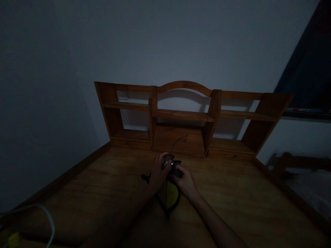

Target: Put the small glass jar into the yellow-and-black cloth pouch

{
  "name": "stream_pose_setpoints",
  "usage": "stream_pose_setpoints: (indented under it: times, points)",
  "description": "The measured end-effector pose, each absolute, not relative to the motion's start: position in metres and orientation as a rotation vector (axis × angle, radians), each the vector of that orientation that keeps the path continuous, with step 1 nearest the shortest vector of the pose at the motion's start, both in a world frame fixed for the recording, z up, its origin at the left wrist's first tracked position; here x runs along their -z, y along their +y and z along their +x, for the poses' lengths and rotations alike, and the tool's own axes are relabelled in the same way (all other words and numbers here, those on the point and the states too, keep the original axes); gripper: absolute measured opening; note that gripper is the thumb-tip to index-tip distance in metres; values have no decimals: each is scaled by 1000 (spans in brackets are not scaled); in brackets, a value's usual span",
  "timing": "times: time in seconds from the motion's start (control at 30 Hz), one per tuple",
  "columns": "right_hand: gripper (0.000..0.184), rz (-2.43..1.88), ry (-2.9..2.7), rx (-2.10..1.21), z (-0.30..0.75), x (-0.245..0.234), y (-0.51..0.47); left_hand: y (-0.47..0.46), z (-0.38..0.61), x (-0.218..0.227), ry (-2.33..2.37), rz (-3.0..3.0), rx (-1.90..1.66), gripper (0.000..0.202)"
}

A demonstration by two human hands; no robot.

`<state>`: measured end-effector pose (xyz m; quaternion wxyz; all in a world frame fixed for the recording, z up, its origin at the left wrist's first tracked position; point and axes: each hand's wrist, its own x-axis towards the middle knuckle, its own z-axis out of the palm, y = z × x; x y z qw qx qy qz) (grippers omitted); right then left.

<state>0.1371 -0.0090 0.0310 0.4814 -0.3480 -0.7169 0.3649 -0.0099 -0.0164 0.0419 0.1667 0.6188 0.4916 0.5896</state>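
The room is dim. My left hand [158, 171] and my right hand [184, 178] meet over the middle of a wooden desk [232, 193], both closed around a small dark device [171, 164] with a tiny lit spot on it. A thin wire [178, 142] runs from the device back toward the shelf unit. Under my wrists lies a yellow pouch with a black strap [171, 196]. What the device is I cannot make out.
A wooden shelf unit [183, 115] with an arched top stands at the desk's back edge against a pale wall. A white cable [49, 217] loops at the near left corner by something yellow [13, 238]. A bed frame [297, 165] shows at the right.
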Motion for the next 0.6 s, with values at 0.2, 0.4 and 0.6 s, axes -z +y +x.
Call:
stream_pose_setpoints:
  times: [0.2,0.4,0.6]
  points:
    - [16,-849,-1748,-885,137,-31,-9,-16,-9,-42,1392,1751,-1697,32]
    - [18,-859,-1760,-869,138,-31,-10,-16,-10,-43,1379,1747,-1668,32]
    - [13,-856,-1767,-881,138,-29,-9,-14,-10,-40,1372,1724,-1688,34]
